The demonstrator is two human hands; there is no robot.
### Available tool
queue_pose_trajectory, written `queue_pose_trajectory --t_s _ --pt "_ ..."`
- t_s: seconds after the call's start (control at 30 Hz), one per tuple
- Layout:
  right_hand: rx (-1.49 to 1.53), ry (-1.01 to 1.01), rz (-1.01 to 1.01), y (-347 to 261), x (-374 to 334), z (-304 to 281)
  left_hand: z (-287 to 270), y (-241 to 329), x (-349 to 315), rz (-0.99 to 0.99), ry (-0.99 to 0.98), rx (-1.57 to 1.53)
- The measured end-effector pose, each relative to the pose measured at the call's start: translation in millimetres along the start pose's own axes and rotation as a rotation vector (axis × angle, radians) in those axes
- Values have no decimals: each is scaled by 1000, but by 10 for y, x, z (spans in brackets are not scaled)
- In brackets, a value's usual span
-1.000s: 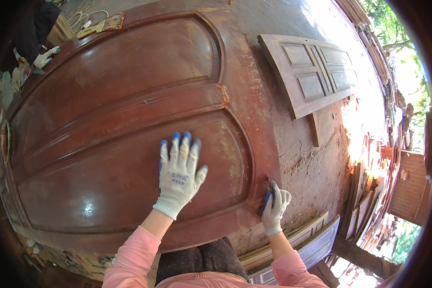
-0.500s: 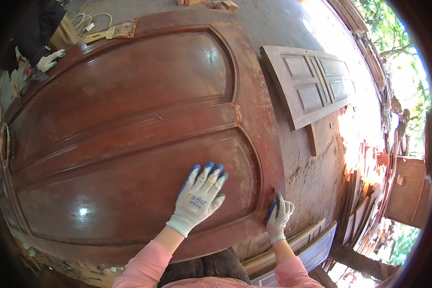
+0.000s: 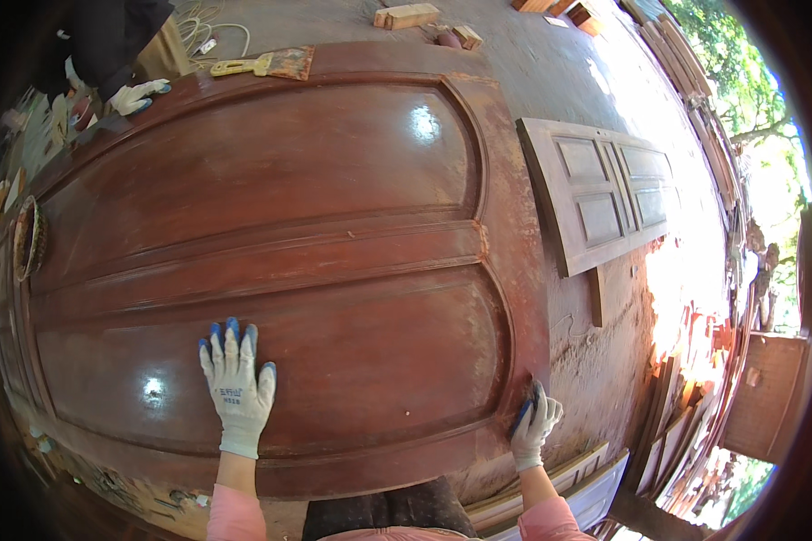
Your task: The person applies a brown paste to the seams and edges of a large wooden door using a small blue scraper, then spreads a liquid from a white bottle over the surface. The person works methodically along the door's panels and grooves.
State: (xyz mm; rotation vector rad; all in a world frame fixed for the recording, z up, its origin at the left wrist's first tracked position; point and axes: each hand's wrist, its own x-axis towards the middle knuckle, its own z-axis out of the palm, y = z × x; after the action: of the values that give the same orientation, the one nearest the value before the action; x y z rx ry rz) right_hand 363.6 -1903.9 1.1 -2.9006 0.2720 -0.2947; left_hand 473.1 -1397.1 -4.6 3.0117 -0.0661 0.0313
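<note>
A large red-brown wooden door with raised moulding lies flat in front of me. My left hand, in a white glove with blue fingertips, rests on the near panel, fingers spread and nothing in them. At the door's right edge, near its lower corner, my right hand is gloved too, fingers bent and held together. Something dark shows by its fingertips; whether that is a held thing or the glove's coating, I cannot make out. Pale, worn patches mark the panels' right ends.
Along the far edge lies a yellow-handled scraper or brush. Another person's gloved hand touches the far left edge. A woven basket sits at the left. Beyond the right end lies a smaller panelled door; wood blocks lie behind.
My left hand has moved left across the near panel. The right hand stays at the door's right edge. The view has shifted slightly, showing more of the far floor.
</note>
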Motion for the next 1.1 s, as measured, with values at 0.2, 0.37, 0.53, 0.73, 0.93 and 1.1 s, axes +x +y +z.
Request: queue_pose_trajectory --t_s 0.2,0.37,0.53,0.73,0.93,1.1 --pt "10 -55 13 13 7 -25 -68 -70 8 -139 21 36" --pt "233 141 48 -334 399 79 -150 -49 27 -174 17 -2" --pt "549 43 -108 -1434 1275 155 -121 -60 52 -200 115 -80" --pt "864 -93 -535 -3137 1633 481 -92 -164 3 -210 112 -130" --pt "906 -183 -857 -4784 1497 439 -95 -968 -226 -218 151 -157" --pt "855 -239 -1107 -6112 1392 584 -277 -2434 -596 -464 141 13"
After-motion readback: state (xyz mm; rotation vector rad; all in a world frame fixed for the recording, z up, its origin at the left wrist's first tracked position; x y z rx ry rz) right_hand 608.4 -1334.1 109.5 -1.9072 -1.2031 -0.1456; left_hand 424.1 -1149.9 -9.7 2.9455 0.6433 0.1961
